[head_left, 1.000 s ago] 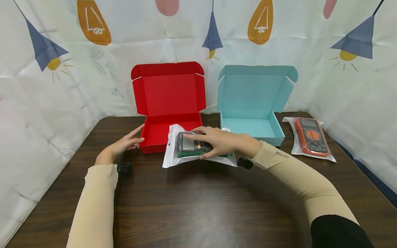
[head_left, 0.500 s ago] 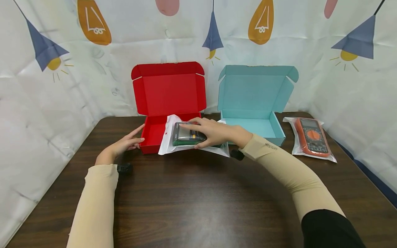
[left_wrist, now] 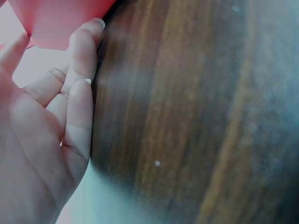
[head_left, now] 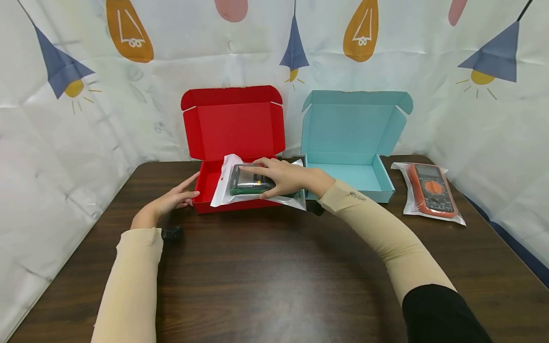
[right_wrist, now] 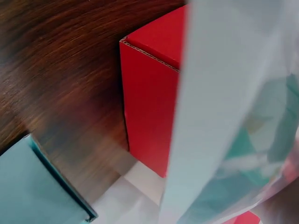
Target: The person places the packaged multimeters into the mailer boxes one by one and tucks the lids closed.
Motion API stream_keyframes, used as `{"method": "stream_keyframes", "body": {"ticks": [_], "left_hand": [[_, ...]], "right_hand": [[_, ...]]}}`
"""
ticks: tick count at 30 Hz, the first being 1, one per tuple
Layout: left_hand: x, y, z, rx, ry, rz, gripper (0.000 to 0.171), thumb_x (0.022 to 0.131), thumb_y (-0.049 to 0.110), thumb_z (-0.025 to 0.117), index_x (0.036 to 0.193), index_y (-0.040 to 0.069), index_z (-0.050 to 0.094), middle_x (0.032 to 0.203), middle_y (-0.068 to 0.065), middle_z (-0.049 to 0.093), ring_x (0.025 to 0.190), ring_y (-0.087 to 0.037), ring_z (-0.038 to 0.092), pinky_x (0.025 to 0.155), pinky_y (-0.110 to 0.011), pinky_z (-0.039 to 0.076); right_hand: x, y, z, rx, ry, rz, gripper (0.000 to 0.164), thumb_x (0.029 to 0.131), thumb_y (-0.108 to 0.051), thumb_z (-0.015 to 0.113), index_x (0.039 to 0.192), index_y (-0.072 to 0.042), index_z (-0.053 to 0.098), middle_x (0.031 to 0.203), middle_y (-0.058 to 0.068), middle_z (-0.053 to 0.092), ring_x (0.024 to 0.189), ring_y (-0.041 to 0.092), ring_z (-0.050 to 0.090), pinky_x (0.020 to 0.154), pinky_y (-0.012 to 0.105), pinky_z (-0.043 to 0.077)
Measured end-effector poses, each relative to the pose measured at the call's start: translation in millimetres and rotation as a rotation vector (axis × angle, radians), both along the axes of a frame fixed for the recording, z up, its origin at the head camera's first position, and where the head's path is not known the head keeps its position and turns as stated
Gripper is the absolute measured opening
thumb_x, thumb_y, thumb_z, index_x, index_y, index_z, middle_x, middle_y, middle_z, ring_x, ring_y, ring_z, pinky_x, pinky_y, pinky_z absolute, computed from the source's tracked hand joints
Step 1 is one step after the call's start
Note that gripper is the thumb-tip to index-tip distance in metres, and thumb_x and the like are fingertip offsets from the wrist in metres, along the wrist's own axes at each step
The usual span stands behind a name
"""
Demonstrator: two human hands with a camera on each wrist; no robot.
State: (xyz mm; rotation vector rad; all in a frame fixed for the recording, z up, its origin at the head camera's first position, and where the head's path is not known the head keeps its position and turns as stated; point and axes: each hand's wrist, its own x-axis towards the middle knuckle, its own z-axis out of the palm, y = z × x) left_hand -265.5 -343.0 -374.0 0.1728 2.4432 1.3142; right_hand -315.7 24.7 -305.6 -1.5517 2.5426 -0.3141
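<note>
A black-and-green multimeter (head_left: 248, 181) in a clear plastic bag with white edges (right_wrist: 219, 88) is in my right hand (head_left: 285, 177), which grips it from above with thumb and fingers. It is held over the open red cardboard box (head_left: 205, 207), its screen end towards the left. My left hand (head_left: 170, 201) touches the left side of that box, index finger stretched along the wall. In the left wrist view, the other fingers lie loosely bent near the tabletop, close to the red wall (left_wrist: 65, 21). The multimeter's right end is hidden under my right hand.
An open light-blue box (head_left: 349, 176) stands right of the red one, lid raised. Farther right lies an orange multimeter (head_left: 432, 188) in a clear bag. All rest on a dark wooden table (head_left: 274, 276), with a printed white cloth (head_left: 163, 109) behind.
My right hand has carried the bagged multimeter left and away from me, from in front of the red box to above it. The left hand has stayed at the box's left side.
</note>
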Motion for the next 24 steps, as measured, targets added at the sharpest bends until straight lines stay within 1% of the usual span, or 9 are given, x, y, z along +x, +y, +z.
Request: {"method": "stream_keyframes", "body": {"ticks": [5,9,15,18,22,24], "left_hand": [[0.0,0,0.0,-0.01,0.002,-0.001,0.084,0.102,0.038,0.049,0.165,0.025,-0.006,0.159,-0.027,0.019,0.11,-0.029,0.051,0.11,-0.059,0.035],[0.0,0,1.3,-0.019,0.001,0.005,0.085,0.102,0.038,0.05,0.166,0.024,-0.005,0.158,-0.025,0.02,0.109,-0.027,0.051,0.109,-0.057,0.037],[0.3,0,0.8,-0.013,0.003,-0.004,0.087,0.101,0.04,0.05,0.165,0.023,-0.006,0.159,-0.027,0.018,0.111,-0.029,0.051,0.11,-0.059,0.036],[0.6,0,0.8,-0.009,0.0,-0.007,0.087,0.101,0.039,0.05,0.165,0.023,-0.007,0.161,-0.029,0.015,0.117,-0.033,0.049,0.11,-0.059,0.036],[0.7,-1,2.3,-0.011,-0.007,-0.002,0.089,0.099,0.037,0.052,0.165,0.025,-0.006,0.166,-0.028,0.006,0.13,-0.041,0.041,0.11,-0.057,0.037],[0.2,-1,2.8,-0.012,-0.006,-0.002,0.089,0.099,0.036,0.053,0.165,0.025,-0.006,0.166,-0.028,0.004,0.133,-0.043,0.038,0.109,-0.054,0.039]], "right_hand": [[-3.4,-9,-2.2,0.037,0.006,0.002,0.089,0.094,-0.037,0.073,0.165,-0.027,0.021,0.159,0.008,0.032,0.14,0.022,0.033,0.113,0.045,0.037],[-6.4,-15,-4.2,0.05,0.008,-0.002,0.091,0.093,-0.036,0.074,0.166,-0.027,0.021,0.16,0.008,0.032,0.141,0.023,0.033,0.113,0.044,0.037],[-14.3,-26,-5.6,0.034,0.004,-0.011,0.093,0.091,-0.035,0.077,0.165,-0.027,0.022,0.159,0.009,0.032,0.139,0.023,0.035,0.11,0.041,0.041],[-19.1,-30,-4.3,0.038,0.007,-0.027,0.093,0.091,-0.038,0.077,0.165,-0.028,0.021,0.159,0.008,0.032,0.139,0.022,0.035,0.11,0.043,0.041],[-24.4,-35,-1.7,0.033,-0.003,-0.051,0.094,0.09,-0.039,0.077,0.165,-0.03,0.021,0.159,0.007,0.031,0.139,0.021,0.035,0.111,0.045,0.04],[-26.5,-37,-0.6,0.029,-0.006,-0.057,0.094,0.09,-0.038,0.077,0.165,-0.031,0.021,0.159,0.007,0.031,0.139,0.021,0.034,0.111,0.045,0.04]]}}
